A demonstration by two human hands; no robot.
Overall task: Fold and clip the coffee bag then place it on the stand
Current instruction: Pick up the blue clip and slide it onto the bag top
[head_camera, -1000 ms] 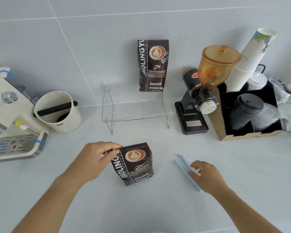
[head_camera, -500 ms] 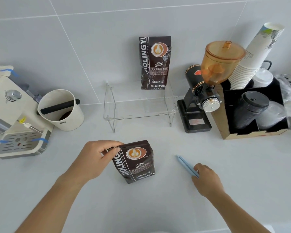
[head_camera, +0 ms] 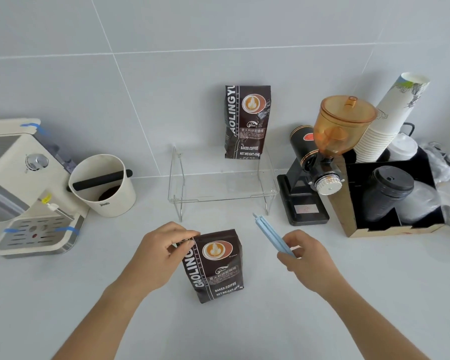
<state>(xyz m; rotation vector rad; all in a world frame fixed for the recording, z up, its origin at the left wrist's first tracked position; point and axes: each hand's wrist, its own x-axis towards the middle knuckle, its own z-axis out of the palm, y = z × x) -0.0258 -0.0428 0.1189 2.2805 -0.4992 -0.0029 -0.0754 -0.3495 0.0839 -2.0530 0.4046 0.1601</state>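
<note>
A dark brown coffee bag [head_camera: 216,268] stands upright on the white counter, its top folded down. My left hand [head_camera: 164,253] pinches the folded top at the bag's left corner. My right hand [head_camera: 305,255] holds a long light-blue sealing clip [head_camera: 270,233] by its near end, lifted off the counter and pointing toward the stand. The clear acrylic stand [head_camera: 182,178] sits behind, against the wall. A second, taller coffee bag [head_camera: 246,123] stands on its back right part.
An espresso machine [head_camera: 18,188] and a white knock box [head_camera: 102,185] are at the left. To the right of the stand are a black grinder with an amber hopper [head_camera: 325,165], then a cardboard organiser [head_camera: 390,198] with paper cups and black lids.
My right hand picked the blue clip up off the counter and moved it left toward the bag. My left hand kept its grip on the bag's folded top.
</note>
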